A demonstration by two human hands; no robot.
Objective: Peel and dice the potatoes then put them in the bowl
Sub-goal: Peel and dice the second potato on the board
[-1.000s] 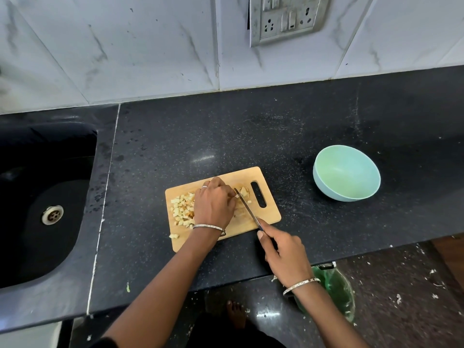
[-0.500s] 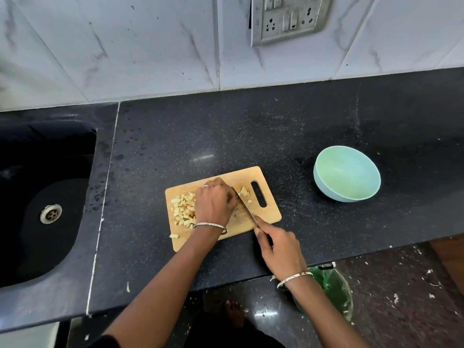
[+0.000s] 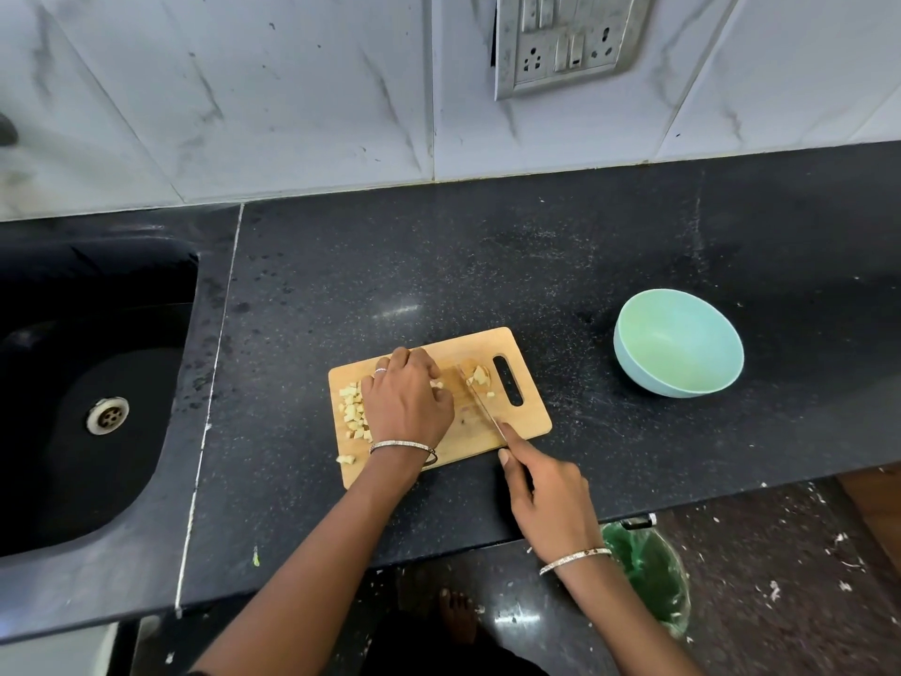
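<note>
A small wooden cutting board [image 3: 526,422] lies on the black counter. Diced potato pieces [image 3: 352,411] are heaped at its left end, and a few more potato bits [image 3: 479,376] lie near the handle slot. My left hand [image 3: 407,404] rests curled over the middle of the board, covering whatever it holds down. My right hand [image 3: 546,500] grips the knife [image 3: 480,404], forefinger along the spine, with the blade down on the board just right of my left fingers. The light green bowl [image 3: 634,363] sits empty to the right.
A black sink [image 3: 88,392] with a steel drain takes up the left. One potato cube [image 3: 346,459] lies off the board's left front corner. A green-lined bin [image 3: 648,573] stands on the floor below the counter edge. A switch plate [image 3: 560,41] is on the tiled wall.
My right hand has slid the knife forward along the board, closer to my left fingers. The left hand has stayed in place over the potato.
</note>
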